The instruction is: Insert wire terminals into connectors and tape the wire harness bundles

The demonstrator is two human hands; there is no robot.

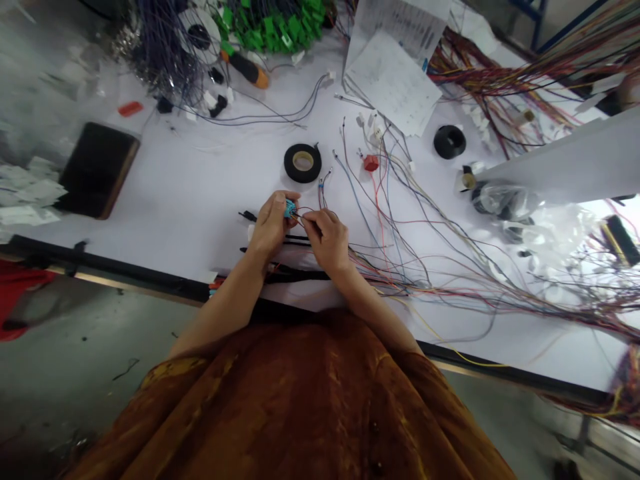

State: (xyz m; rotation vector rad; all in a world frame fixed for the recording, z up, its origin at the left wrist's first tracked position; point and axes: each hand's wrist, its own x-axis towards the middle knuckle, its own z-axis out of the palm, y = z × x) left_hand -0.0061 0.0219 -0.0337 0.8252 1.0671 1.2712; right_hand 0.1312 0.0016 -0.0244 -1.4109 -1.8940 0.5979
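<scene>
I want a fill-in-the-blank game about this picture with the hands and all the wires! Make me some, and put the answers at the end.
1. The left hand holds a ____ connector.
2. The roll of tape just beyond the connector is ____.
3. The heaped plugs at the top of the picture are ____.
4. In the picture, the red block lies to the ____ of that roll.

Missing words: blue; black; green; right.
</scene>
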